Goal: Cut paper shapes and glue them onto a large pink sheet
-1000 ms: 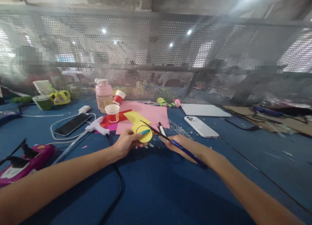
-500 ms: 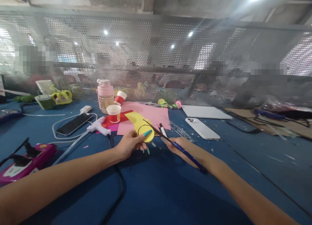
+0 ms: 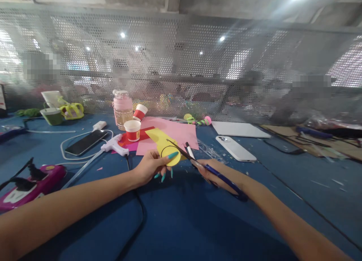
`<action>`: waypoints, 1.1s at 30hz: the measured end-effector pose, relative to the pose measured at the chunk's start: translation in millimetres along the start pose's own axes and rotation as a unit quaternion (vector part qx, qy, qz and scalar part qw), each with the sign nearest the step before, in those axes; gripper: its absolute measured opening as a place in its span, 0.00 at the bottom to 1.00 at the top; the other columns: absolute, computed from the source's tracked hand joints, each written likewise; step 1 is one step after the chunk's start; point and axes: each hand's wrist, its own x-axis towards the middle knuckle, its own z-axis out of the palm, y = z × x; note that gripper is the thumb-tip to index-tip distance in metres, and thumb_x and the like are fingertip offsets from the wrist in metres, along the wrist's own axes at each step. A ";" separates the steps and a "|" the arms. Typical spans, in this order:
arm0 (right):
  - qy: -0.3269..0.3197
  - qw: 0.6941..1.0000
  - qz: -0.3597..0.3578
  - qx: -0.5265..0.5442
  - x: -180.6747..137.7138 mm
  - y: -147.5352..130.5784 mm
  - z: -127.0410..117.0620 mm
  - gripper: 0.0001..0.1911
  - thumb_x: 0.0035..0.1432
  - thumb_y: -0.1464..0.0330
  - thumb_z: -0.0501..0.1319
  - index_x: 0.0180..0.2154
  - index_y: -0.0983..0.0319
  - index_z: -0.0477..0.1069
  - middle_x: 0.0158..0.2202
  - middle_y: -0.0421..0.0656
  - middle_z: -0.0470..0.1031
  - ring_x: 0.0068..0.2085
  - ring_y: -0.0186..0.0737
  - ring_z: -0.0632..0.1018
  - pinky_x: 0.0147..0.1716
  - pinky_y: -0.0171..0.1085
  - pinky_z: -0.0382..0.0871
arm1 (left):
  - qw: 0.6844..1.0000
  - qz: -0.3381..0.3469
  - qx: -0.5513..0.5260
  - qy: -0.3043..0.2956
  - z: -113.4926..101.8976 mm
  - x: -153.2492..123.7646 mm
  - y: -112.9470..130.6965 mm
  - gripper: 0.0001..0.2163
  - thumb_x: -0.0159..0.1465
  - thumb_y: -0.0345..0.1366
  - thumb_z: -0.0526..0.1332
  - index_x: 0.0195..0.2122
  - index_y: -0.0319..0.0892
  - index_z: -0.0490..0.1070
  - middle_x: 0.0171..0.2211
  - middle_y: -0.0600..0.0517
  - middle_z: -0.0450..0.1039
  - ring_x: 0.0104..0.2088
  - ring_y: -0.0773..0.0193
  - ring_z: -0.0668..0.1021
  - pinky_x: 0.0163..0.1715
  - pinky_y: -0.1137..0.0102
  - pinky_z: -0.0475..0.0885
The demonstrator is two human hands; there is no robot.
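Between the thumb and fingers of my left hand (image 3: 149,167) is a piece of yellow paper (image 3: 157,138) with a black circle drawn on it. Its near end has a rounded cut edge, and the far end is a straight strip. My right hand (image 3: 210,169) grips scissors (image 3: 222,174) with blue handles. Their dark blades reach left across the paper beside the drawn circle. Behind them lie a white marker (image 3: 189,149) with a black cap and pink paper sheets (image 3: 181,132). Part of the right fingers is hidden by the handles.
A red-and-white paper cup (image 3: 132,130), a pink-topped bottle (image 3: 123,109) and a glue gun (image 3: 115,145) stand or lie left of centre. Further left are a black phone (image 3: 86,142) and a magenta power strip (image 3: 35,187). A white phone (image 3: 235,148) lies to the right.
My right hand and the scissors have shifted slightly right, and the handles look a little further apart. The yellow paper has moved slightly right and down; the left fingers beneath it have curled differently.
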 end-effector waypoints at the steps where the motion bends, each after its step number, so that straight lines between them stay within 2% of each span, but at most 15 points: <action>1: -0.002 1.000 0.002 0.003 -0.7 -0.6 -0.4 0.34 0.49 0.37 0.37 0.24 0.60 0.55 0.16 0.36 0.55 0.19 0.31 0.59 0.17 0.33 0.54 | 1.000 -0.006 -0.001 0.001 0.3 -0.3 0.7 0.12 0.44 0.36 0.70 0.19 0.34 0.69 0.11 0.55 0.69 0.08 0.77 0.64 0.07 0.81 0.52; 9: -0.019 1.000 0.007 0.000 -2.6 -2.0 -2.4 0.35 0.48 0.36 0.35 0.24 0.60 0.56 0.18 0.40 0.60 0.20 0.32 0.62 0.19 0.34 0.56 | 1.000 -0.021 -0.007 -0.014 -0.3 -1.3 2.3 0.11 0.43 0.35 0.70 0.17 0.35 0.68 0.10 0.55 0.69 0.08 0.78 0.63 0.07 0.82 0.52; 15: -0.008 1.000 -0.004 -0.001 -3.3 -3.0 -2.3 0.31 0.52 0.39 0.38 0.24 0.60 0.55 0.19 0.36 0.52 0.21 0.32 0.56 0.20 0.34 0.52 | 1.000 -0.015 -0.009 -0.022 -1.4 -0.3 0.5 0.14 0.40 0.38 0.71 0.17 0.35 0.68 0.11 0.55 0.69 0.08 0.78 0.64 0.07 0.82 0.53; 21: 0.005 1.000 -0.018 0.002 -3.2 1.5 -0.7 0.28 0.56 0.43 0.39 0.24 0.60 0.55 0.21 0.35 0.49 0.23 0.32 0.52 0.23 0.34 0.51 | 0.999 -0.005 -0.018 -0.031 -2.1 -0.4 -1.2 0.13 0.42 0.37 0.70 0.20 0.35 0.69 0.11 0.54 0.70 0.08 0.77 0.64 0.07 0.82 0.54; 28: 0.010 1.000 -0.008 0.007 0.0 3.9 1.0 0.33 0.48 0.36 0.38 0.22 0.60 0.53 0.20 0.34 0.49 0.22 0.30 0.51 0.22 0.33 0.51 | 1.000 -0.010 -0.015 -0.021 -0.8 0.1 -0.7 0.17 0.38 0.41 0.72 0.19 0.35 0.68 0.11 0.54 0.70 0.08 0.77 0.65 0.07 0.82 0.55; 33: -0.003 1.000 0.009 -0.006 -0.8 0.3 -0.9 0.35 0.46 0.35 0.36 0.22 0.60 0.53 0.21 0.35 0.49 0.23 0.30 0.50 0.22 0.33 0.51 | 1.000 -0.008 -0.016 -0.019 -0.8 0.8 -0.9 0.18 0.37 0.42 0.72 0.19 0.35 0.68 0.11 0.54 0.70 0.08 0.77 0.65 0.07 0.82 0.55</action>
